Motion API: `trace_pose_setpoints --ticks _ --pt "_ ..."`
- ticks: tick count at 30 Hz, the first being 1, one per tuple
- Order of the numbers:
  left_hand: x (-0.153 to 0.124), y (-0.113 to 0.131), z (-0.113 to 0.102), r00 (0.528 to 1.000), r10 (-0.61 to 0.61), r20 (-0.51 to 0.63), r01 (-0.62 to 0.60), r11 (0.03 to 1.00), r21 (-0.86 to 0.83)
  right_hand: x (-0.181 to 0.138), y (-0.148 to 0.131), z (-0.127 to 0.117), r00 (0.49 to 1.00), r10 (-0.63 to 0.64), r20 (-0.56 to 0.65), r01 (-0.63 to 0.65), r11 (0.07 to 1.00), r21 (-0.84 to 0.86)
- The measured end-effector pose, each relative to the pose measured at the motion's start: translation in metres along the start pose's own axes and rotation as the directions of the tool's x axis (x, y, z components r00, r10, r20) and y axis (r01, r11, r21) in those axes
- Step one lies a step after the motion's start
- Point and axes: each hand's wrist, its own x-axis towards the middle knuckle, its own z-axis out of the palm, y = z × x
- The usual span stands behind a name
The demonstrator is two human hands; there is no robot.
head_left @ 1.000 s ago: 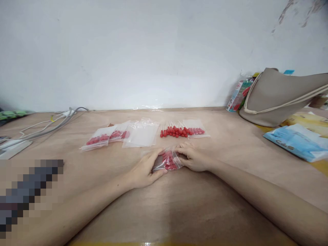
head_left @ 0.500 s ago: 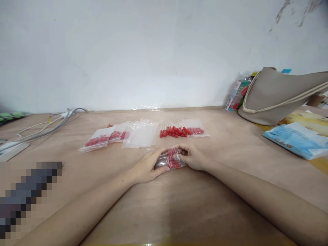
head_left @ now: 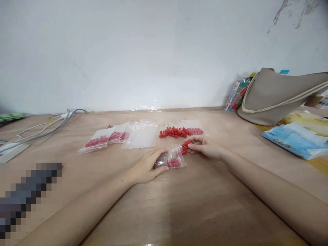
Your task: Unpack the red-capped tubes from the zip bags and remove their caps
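My left hand (head_left: 147, 167) is closed on a small clear plastic bag (head_left: 171, 159) that lies on the wooden table (head_left: 179, 205) and holds red-bulbed droppers. My right hand (head_left: 205, 146) pinches red-bulbed droppers (head_left: 185, 145) at the bag's open right end, partly outside the bag. Just beyond lies a loose row of red-bulbed droppers (head_left: 179, 131) on a clear bag. To the left lie empty clear bags (head_left: 140, 135) and filled bags of droppers (head_left: 98, 140).
A beige handbag (head_left: 276, 97) stands at the back right with packets (head_left: 235, 95) behind it. A blue packet (head_left: 294, 140) lies at the right edge. Grey and white cables (head_left: 46, 128) run along the back left. A white wall closes the table's far side.
My right hand has moved right, away from the bag's middle to its open end, with red droppers pinched in its fingers. My left hand stays on the bag.
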Motion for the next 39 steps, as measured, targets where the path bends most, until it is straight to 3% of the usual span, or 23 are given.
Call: trace_pose_setpoints --ticks 6,10,14,17,19,20,22,24,26,28,31,34,36,39 --pt "-0.001 -0.002 0.001 1.000 0.013 0.008 -0.013 1.000 0.008 0.002 -0.004 -0.005 1.000 0.017 -0.003 -0.017 0.998 0.063" --pt "-0.001 -0.004 0.002 1.000 0.029 0.006 -0.029 1.000 0.008 -0.003 -0.030 -0.034 0.986 -0.071 -0.149 0.074 0.997 0.015" --pt "0.000 -0.004 0.002 0.999 0.035 0.008 -0.035 0.999 -0.001 -0.005 -0.057 -0.050 0.897 -0.292 -0.331 0.292 0.955 -0.050" --pt "0.001 -0.004 0.003 0.999 0.037 0.009 -0.037 0.999 -0.006 0.009 -0.064 -0.031 0.790 -0.487 -0.372 0.435 0.873 -0.218" --pt "0.001 -0.003 0.003 0.999 0.034 0.010 -0.034 0.999 -0.005 0.028 -0.062 -0.009 0.735 -0.611 -0.294 0.482 0.776 -0.407" --pt "0.001 -0.003 0.002 0.999 0.034 0.009 -0.034 0.999 -0.004 0.038 -0.059 0.004 0.693 -0.683 -0.229 0.508 0.689 -0.517" --pt "0.000 -0.003 0.002 0.999 0.037 0.010 -0.037 0.999 -0.004 0.060 -0.055 0.027 0.665 -0.747 -0.013 0.511 0.467 -0.722" --pt "0.000 -0.003 0.002 0.999 0.041 0.009 -0.041 0.999 -0.004 0.078 -0.053 0.046 0.703 -0.686 0.188 0.471 0.250 -0.846" --pt "0.000 -0.003 0.002 0.999 0.045 0.009 -0.045 0.999 -0.007 0.090 -0.052 0.059 0.777 -0.541 0.322 0.415 0.055 -0.908" --pt "0.000 -0.003 0.002 0.999 0.045 0.011 -0.045 0.999 -0.013 0.096 -0.053 0.067 0.823 -0.420 0.382 0.398 -0.051 -0.916" --pt "0.001 -0.003 0.003 0.999 0.045 0.014 -0.045 0.999 -0.020 0.098 -0.053 0.071 0.835 -0.352 0.422 0.422 -0.083 -0.903" --pt "0.001 -0.003 0.003 0.999 0.047 0.015 -0.047 0.999 -0.018 0.091 -0.052 0.068 0.835 -0.364 0.413 0.411 -0.088 -0.908" --pt "0.001 -0.003 0.003 0.999 0.042 0.013 -0.042 0.999 -0.013 0.082 -0.051 0.062 0.822 -0.432 0.372 0.394 -0.041 -0.918" --pt "0.001 -0.003 0.003 0.999 0.039 0.008 -0.039 0.999 0.000 0.059 -0.043 0.049 0.765 -0.587 0.263 0.405 0.123 -0.906"
